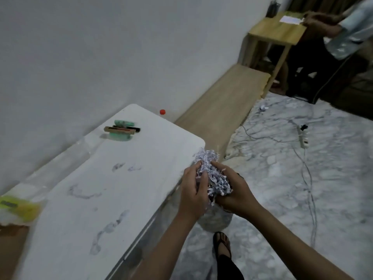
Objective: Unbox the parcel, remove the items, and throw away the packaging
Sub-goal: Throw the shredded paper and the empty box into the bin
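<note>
I see a crumpled wad of white shredded paper filler (212, 174) held off the counter's (121, 178) right edge, bunched upright.

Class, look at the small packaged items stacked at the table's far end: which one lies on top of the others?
The brown box lies on top, crossing the black item and the green packets beneath it.

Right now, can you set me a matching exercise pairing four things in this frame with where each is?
Things:
1. shredded paper
2. small boxes
3. power strip
4. red cap

Places:
A. on the marble floor
B. far end of the white table
C. just beyond the table's far edge
D. held in both hands

Pairs: 1-D, 2-B, 3-A, 4-C
</note>
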{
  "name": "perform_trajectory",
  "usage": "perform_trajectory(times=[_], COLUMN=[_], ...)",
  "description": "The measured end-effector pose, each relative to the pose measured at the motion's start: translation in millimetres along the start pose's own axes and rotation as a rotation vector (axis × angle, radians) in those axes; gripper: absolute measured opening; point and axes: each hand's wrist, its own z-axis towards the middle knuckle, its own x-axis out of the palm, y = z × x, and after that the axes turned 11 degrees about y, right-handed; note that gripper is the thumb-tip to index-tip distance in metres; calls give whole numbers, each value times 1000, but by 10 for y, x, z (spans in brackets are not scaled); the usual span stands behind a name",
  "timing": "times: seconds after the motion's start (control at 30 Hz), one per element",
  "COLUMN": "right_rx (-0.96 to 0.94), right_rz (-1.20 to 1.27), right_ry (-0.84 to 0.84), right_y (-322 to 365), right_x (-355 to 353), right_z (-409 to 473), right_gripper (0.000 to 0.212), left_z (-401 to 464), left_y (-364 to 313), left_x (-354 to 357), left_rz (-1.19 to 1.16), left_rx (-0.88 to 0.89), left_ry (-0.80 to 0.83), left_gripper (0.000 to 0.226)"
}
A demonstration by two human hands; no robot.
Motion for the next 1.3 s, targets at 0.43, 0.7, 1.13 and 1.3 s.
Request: perform_trajectory(times=[0.43, 0.7, 1.13, 1.3], right_rx=[383, 614, 826, 863], right_rz=[274, 460, 329, 357], right_ry=[62, 150, 193, 77], right_y=[-1974, -3558, -5045, -4558], right_x=[-1038, -1039, -764, -765], right_z=[147, 528, 628, 467], right_gripper=[85, 82, 82, 59], left_z=[1302, 1963, 2184, 1944], left_y=[877, 2100, 3205, 2810], left_x=[1667, 2422, 2718, 2562], left_rz=[44, -20, 23, 6], left_rx=[-338, -679, -947, -929], left_ry=[320, 396, 398, 346], left_gripper=[22, 22, 38, 37])
